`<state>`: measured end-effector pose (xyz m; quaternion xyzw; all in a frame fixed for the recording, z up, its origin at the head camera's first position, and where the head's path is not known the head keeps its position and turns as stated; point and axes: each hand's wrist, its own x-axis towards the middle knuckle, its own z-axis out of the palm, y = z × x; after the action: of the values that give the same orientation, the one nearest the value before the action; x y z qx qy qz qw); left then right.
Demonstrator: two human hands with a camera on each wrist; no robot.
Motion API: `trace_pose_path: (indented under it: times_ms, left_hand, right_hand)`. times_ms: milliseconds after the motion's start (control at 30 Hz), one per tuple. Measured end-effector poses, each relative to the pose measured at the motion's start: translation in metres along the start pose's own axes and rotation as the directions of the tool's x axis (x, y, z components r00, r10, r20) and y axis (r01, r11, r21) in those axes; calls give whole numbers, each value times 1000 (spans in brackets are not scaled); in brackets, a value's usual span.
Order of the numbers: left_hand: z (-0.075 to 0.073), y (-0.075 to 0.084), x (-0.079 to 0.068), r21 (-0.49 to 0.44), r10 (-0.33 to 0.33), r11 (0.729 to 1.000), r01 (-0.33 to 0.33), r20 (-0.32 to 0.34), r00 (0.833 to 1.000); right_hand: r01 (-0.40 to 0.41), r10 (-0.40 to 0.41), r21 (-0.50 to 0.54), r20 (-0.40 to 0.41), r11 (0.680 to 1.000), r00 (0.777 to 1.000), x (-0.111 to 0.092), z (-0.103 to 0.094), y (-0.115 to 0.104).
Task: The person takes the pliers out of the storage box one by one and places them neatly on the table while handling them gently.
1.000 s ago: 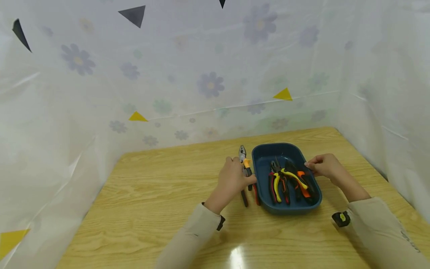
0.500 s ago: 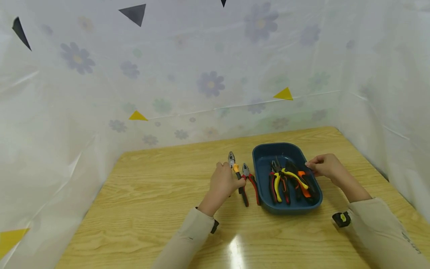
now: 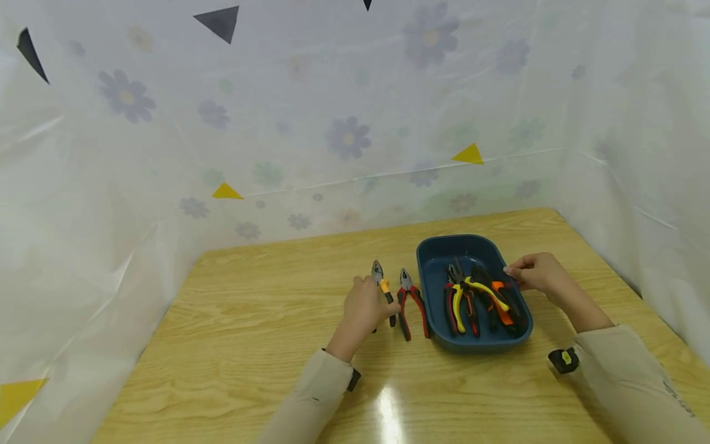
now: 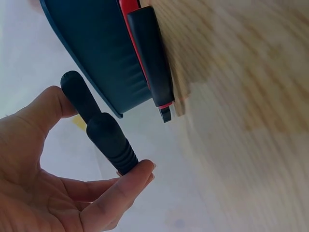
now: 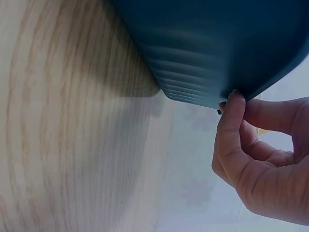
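Note:
My left hand point(image 3: 363, 306) holds a pair of pliers point(image 3: 384, 285) with yellow-and-black handles, their metal head pointing away from me. In the left wrist view, thumb and fingers pinch the dark handles point(image 4: 107, 137) from both sides. Just to the right, red-and-black pliers point(image 3: 407, 283) lie on the table with handles spread, beside the blue bin point(image 3: 444, 243). My right hand point(image 3: 537, 274) pinches the bin's right rim between thumb and fingers; the right wrist view shows this grip point(image 5: 263, 150) at the rim. Inside the bin lie several pliers, among them a yellow-handled pair point(image 3: 458, 308).
Orange-and-black tools point(image 3: 501, 311) fill the bin's right side. The wood table point(image 3: 249, 345) stretches left and forward of the hands. A white flowered sheet point(image 3: 310, 92) hangs behind and at both sides of the table.
My left hand has carried the yellow-and-black pliers leftward and slightly nearer, away from the bin, uncovering the red-and-black pliers. My right hand stays on the bin's rim.

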<state>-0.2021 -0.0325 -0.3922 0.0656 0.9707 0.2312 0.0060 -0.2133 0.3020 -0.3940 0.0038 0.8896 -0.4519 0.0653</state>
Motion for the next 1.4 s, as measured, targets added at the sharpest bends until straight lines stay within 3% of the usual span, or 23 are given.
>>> trace_pose_path:
  times_ms: [967,1400]
  left_hand:
    - [16,-7,1,70,14,997,-18,59,998]
    - [19,-9,-1,84,27,996,-38,130,991]
  right_hand:
    - [1,-1,-1,-3,1000,1000,-4,-3,1]
    - [-22,22,0,9,1000,1000,-7,-4,4]
